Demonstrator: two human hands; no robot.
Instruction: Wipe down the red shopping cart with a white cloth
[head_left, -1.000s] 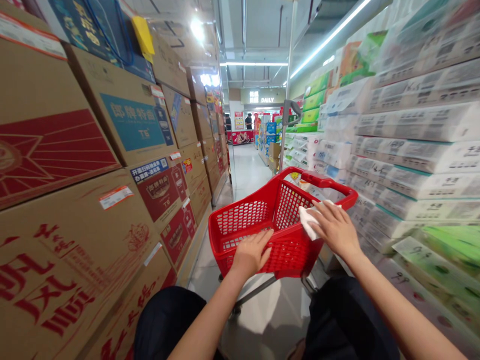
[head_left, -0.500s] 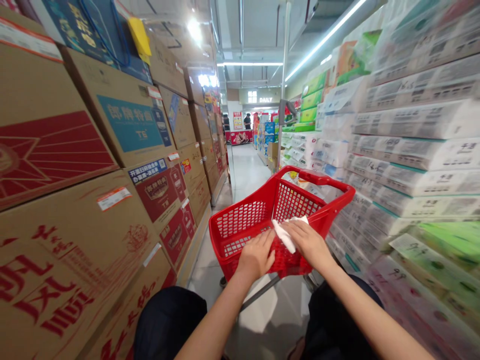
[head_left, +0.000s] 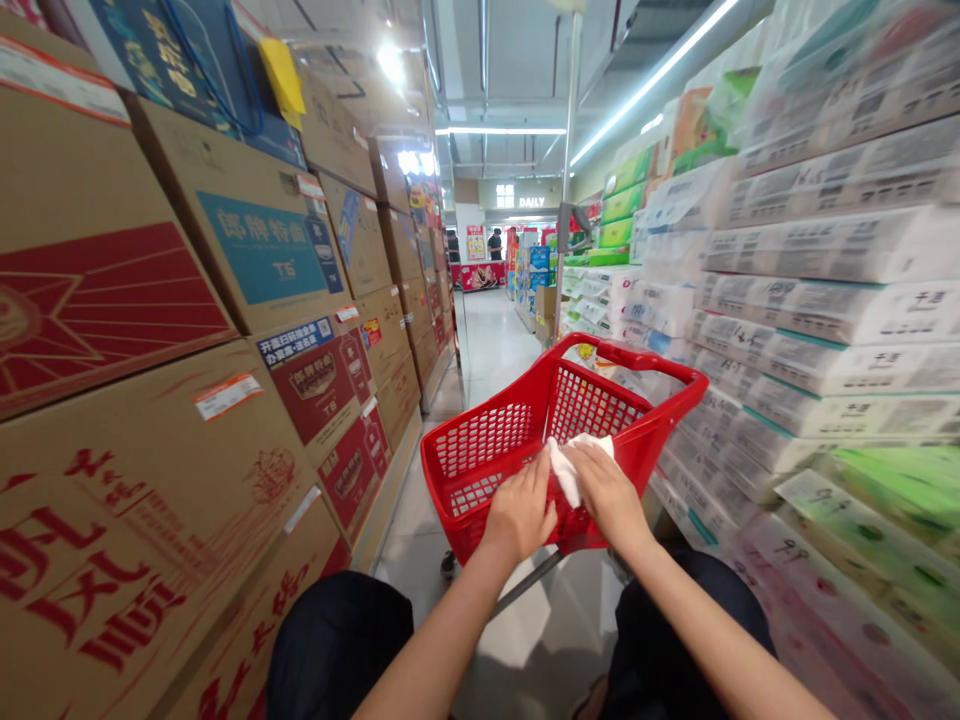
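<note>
A red plastic shopping basket on wheels (head_left: pixel 480 445) with perforated walls stands tilted between my knees. My left hand (head_left: pixel 521 510) lies over its near rim, fingers on the upper side and thumb on the outer wall. Just to the right, my right hand (head_left: pixel 604 490) presses a crumpled white wipe (head_left: pixel 564 475) against the same near side. Part of the wipe shows past my fingertips; the rest is under my palm. Both hands are close together, with a small gap between them. The inside of the basket is partly hidden by my hands.
Stacked cardboard cartons (head_left: pixel 165 470) wall the left side. Piled tissue packs (head_left: pixel 810 320) line the right, close to the basket. A metal pole (head_left: pixel 568 150) rises beyond the basket. The tiled aisle (head_left: pixel 484 325) runs on to a lit shopfront, where a person (head_left: pixel 494 244) stands.
My left hand has moved slightly right, nearer my right hand. My right hand and the wipe have shifted slightly along the rim. The basket has barely moved.
</note>
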